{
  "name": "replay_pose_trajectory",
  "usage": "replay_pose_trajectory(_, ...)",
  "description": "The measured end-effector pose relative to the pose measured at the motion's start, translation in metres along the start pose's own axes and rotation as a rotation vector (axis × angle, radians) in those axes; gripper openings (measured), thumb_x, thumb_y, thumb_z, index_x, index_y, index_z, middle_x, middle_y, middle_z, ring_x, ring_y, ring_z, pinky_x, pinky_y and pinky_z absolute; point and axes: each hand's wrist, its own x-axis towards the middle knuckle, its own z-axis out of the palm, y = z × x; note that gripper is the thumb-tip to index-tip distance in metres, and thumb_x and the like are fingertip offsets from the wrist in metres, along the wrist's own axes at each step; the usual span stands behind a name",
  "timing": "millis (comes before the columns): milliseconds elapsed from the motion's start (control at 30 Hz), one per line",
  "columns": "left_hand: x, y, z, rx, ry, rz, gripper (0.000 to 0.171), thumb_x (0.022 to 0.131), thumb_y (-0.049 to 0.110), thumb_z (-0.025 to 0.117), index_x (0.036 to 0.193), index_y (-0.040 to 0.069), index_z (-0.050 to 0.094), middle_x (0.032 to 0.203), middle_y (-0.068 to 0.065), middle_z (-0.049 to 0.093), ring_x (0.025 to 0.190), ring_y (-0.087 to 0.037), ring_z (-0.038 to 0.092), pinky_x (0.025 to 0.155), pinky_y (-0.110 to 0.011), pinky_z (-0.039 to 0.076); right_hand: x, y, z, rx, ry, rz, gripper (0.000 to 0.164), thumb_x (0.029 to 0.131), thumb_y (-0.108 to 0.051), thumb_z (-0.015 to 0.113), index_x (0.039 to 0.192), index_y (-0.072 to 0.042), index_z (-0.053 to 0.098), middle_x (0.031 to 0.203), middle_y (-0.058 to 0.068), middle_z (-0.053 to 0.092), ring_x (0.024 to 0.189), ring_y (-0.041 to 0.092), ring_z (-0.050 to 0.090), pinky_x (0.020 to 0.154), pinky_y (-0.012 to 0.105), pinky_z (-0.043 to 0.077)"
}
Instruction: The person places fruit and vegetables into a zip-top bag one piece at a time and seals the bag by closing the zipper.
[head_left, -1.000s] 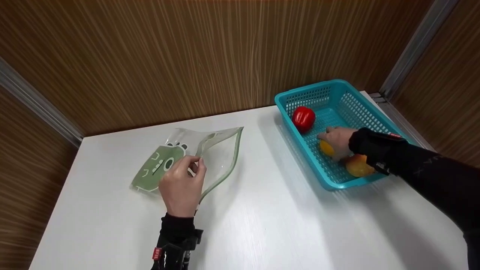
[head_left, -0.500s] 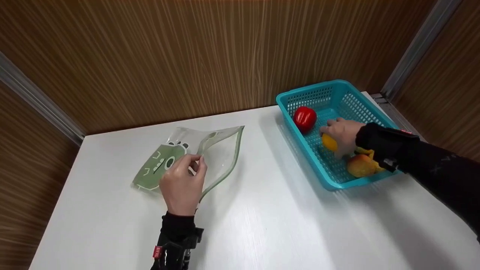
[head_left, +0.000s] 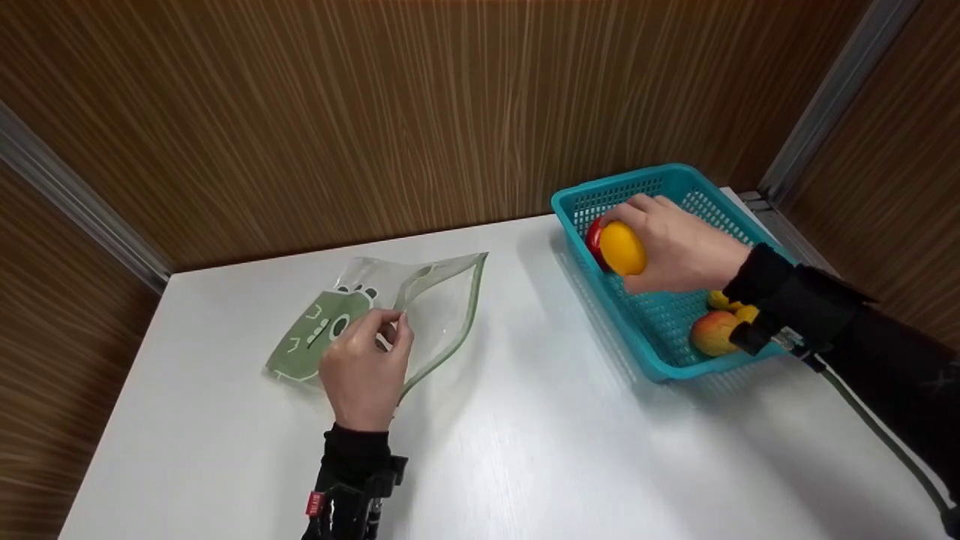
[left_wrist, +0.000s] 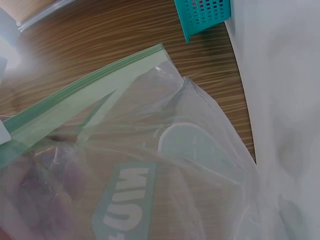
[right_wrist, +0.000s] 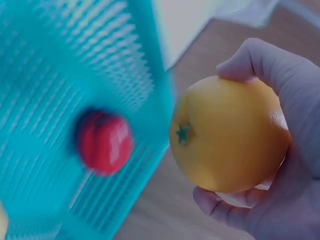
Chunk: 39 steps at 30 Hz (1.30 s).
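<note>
- Currently in right hand (head_left: 686,247): orange (head_left: 622,249), held up above the left side of basket (head_left: 634,341) in head view.
- Look of orange: rounded, deep yellow-orange, smooth skin, soft highlight near the palm, small green star-shaped mark at one end in right wrist view.
- Right hand: curved around orange, thumb on one side and fingers on the opposite side, spread only as wide as the fruit.
- Right arm: reaching in from the right edge, slanting up and leftward over basket, back of hand toward the head camera; black sleeve (head_left: 885,345).
- Left hand (head_left: 365,367): thumb and forefinger pinched together on the edge of bag (head_left: 319,337), back of hand upward.
- Left arm: upright from the bottom edge in head view, in near line with the hand.
- Look of bag: clear film, green closure strip, gaping mouth, green cartoon face with white outlines and teeth; white lettering on a green patch in left wrist view, only partly readable.
- Location of bag: on white table (head_left: 510,457), left of basket and well apart from it.
- Inside basket: pepper (right_wrist: 106,142), glossy red, partly behind orange in head view; mango (head_left: 714,334), red and yellow, beside yellow fruit (head_left: 720,300) half hidden by right arm.
</note>
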Motion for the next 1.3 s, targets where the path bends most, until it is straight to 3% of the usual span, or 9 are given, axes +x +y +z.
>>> replay_pose_trajectory(367,0.001,0.000,0.001,-0.002,0.011,0.004,0.008,0.082,0.017,0.067,0.076,0.013,0.070,0.059,0.003,0.062,0.051,-0.011,0.056,0.048,-0.026,0.039,-0.001,-0.071,0.023,0.246,0.166,-0.110,0.073,0.068,-0.026,0.081,0.130,-0.018,0.043,0.126,0.002,0.049,0.111,0.018,0.046,0.090,0.040,0.049)
replay_pose_trajectory(633,0.000,0.003,0.003,-0.003,0.002,0.003,0.007,0.081,0.017,0.068,0.076,0.013,0.070,0.058,0.004,0.061,0.050,-0.009,0.054,0.048,-0.025,0.037,0.016,-0.111,0.057,0.493,0.278,-0.100,0.075,0.068,-0.023,0.082,0.131,-0.019,0.042,0.129,0.000,0.049,0.110,0.016,0.050,0.091,0.039,0.052)
replay_pose_trajectory(1000,-0.007,0.009,0.008,0.009,-0.025,-0.011,0.005,0.080,0.018,0.068,0.076,0.014,0.069,0.058,0.005,0.061,0.050,-0.012,0.054,0.047,-0.024,0.033,0.028,-0.127,0.091,0.700,0.316,-0.033,0.076,0.068,-0.022,0.081,0.133,-0.021,0.042,0.129,-0.002,0.052,0.105,0.017,0.055,0.090,0.037,0.052)
replay_pose_trajectory(1300,-0.008,0.012,0.009,0.006,-0.031,-0.010,0.006,0.080,0.019,0.068,0.077,0.014,0.070,0.059,0.004,0.062,0.051,-0.011,0.056,0.047,-0.026,0.037,0.034,-0.134,0.105,0.695,0.373,-0.083,0.072,0.072,-0.029,0.079,0.133,-0.020,0.042,0.128,-0.002,0.052,0.104,0.015,0.056,0.088,0.033,0.052)
